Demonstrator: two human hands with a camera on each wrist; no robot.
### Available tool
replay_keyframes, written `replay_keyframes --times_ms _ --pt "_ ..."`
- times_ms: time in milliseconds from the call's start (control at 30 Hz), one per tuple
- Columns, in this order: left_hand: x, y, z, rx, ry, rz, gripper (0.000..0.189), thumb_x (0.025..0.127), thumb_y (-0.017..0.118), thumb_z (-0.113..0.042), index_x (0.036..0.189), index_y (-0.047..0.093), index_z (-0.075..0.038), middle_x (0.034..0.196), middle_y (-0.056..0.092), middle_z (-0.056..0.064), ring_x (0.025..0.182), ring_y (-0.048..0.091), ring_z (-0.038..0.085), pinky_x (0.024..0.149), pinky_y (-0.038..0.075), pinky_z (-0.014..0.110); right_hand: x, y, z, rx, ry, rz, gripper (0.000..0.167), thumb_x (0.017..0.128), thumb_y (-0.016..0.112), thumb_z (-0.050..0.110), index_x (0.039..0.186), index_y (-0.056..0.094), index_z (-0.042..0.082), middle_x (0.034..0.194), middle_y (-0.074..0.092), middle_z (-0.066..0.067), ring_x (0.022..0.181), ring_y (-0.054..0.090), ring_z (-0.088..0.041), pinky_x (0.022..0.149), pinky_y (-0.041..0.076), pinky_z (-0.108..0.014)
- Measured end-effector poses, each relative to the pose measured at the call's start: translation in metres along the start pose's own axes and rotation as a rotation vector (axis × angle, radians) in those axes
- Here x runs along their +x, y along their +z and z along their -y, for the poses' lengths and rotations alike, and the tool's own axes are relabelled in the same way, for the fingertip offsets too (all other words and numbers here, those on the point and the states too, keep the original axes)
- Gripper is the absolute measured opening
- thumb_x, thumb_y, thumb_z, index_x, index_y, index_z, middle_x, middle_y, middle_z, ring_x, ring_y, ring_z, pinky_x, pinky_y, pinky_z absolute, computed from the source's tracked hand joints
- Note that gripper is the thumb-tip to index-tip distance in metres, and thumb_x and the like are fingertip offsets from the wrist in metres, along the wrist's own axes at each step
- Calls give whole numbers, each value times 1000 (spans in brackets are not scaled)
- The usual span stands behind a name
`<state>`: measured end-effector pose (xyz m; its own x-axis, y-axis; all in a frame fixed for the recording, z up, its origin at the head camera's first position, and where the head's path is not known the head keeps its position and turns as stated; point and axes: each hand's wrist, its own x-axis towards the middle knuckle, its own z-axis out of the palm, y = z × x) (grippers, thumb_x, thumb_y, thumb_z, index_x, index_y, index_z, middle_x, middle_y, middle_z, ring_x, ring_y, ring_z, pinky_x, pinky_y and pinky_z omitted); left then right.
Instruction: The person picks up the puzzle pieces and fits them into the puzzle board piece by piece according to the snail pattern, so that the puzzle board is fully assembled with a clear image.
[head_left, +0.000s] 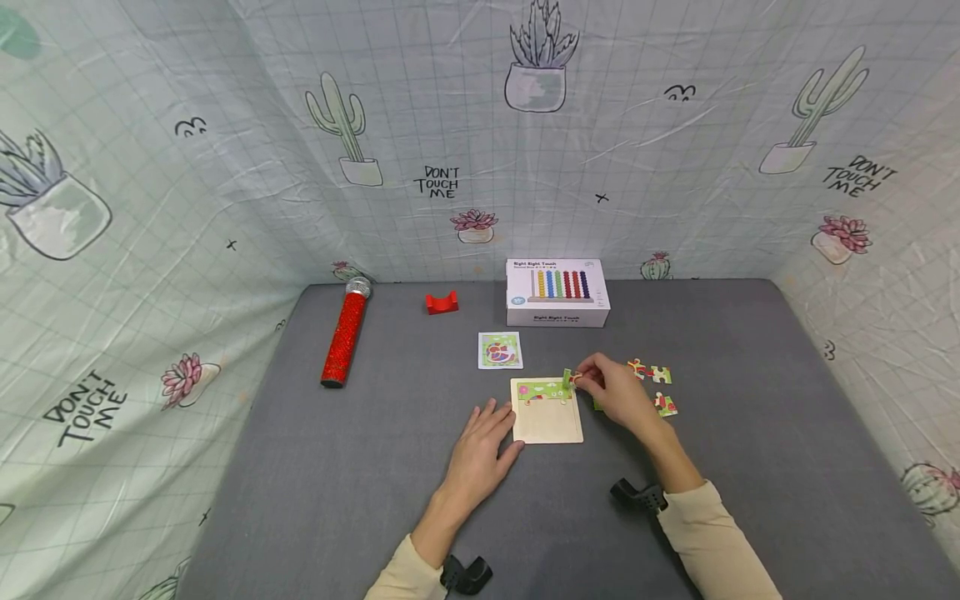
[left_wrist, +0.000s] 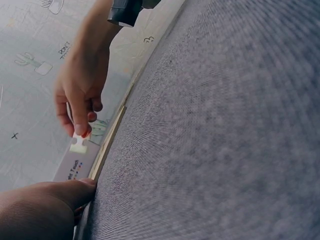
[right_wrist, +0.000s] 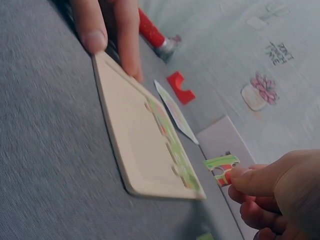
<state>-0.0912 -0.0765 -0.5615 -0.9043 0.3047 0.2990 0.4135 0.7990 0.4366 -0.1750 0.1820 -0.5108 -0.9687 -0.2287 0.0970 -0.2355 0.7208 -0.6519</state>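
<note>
The right hand [head_left: 618,392] pinches a jigsaw piece [right_wrist: 222,164] between thumb and forefinger, its other fingers bent under; the tips are closed up as far as the thin piece allows. The piece juts out from the fingertips on their left side, green along one edge and red nearer the thumb. It is held off the surface and tilted rather than flat, and its long axis is hard to judge.

The relation that matters seems to be the one between this piece and the wooden puzzle tray [head_left: 547,427]: in the head view the piece appears over the tray's far right corner, while the right-wrist view shows it clear of the board. The tray lies left of the right hand and slightly nearer the person. A strip of fitted pieces [head_left: 542,392] runs left to right along its far side; the nearer part is bare wood.

The left hand [head_left: 480,457] is spread, fingers fairly straight, touching the tray's left side with fingers and thumb and grasping nothing.

Farther out, loose pieces [head_left: 661,375] lie to the right of the right hand, on its side of the tray. A picture card [head_left: 500,351] sits just beyond the tray, with a white box [head_left: 558,304] behind.
</note>
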Motion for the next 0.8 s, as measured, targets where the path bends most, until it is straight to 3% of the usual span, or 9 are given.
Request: replay_keyframes --times_ms 267,800 --pt "0 0 0 -2 -1 5 48 93 71 -33 132 65 -7 142 62 6 142 49 28 122 35 49 -3 15 13 12 -83 -23 15 88 76 10 100 67 5 81 68 -1 70 57 -8 62 48 -22" --pt "1 -1 1 4 7 6 48 94 70 -35 132 65 -6 142 62 6 141 49 28 121 35 48 -5 41 29 41 -162 59 15 88 77 13 98 68 7 79 68 2 69 56 -3 61 48 -21"
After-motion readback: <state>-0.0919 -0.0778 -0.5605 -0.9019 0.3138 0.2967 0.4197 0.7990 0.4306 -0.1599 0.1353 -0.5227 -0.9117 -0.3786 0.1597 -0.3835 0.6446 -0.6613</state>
